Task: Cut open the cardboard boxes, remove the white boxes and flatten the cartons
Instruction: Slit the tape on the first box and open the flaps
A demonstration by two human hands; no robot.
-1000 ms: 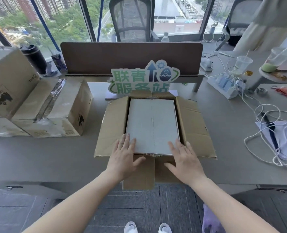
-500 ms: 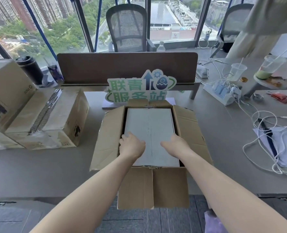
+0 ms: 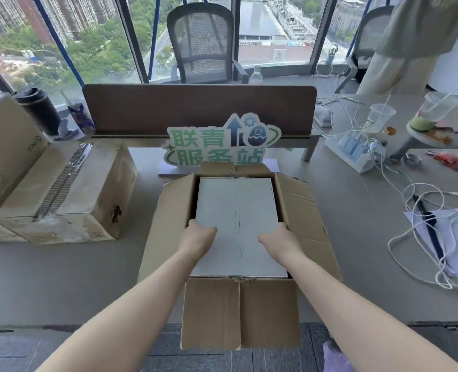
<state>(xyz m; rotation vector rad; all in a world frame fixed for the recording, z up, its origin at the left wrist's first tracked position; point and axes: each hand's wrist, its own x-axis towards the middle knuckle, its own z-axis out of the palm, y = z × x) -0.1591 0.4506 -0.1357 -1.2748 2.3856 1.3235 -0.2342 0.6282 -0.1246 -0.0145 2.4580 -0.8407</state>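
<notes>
The bench (image 3: 61, 277) carried your work; at its left stood two sealed cartons (image 3: 69, 194), still taped and uncut, so most of the job was left; in front of you the open carton (image 3: 297, 210) lay with all four flaps spread, its cutting done, though it was not yet emptied or flattened; the white box (image 3: 238, 210) sat inside it, filling the opening; your left hand (image 3: 198, 237) and right hand (image 3: 281, 237) reached down at its two long sides, fingers tucked out of sight between box and wall; whether they gripped it I cannot tell.
</notes>
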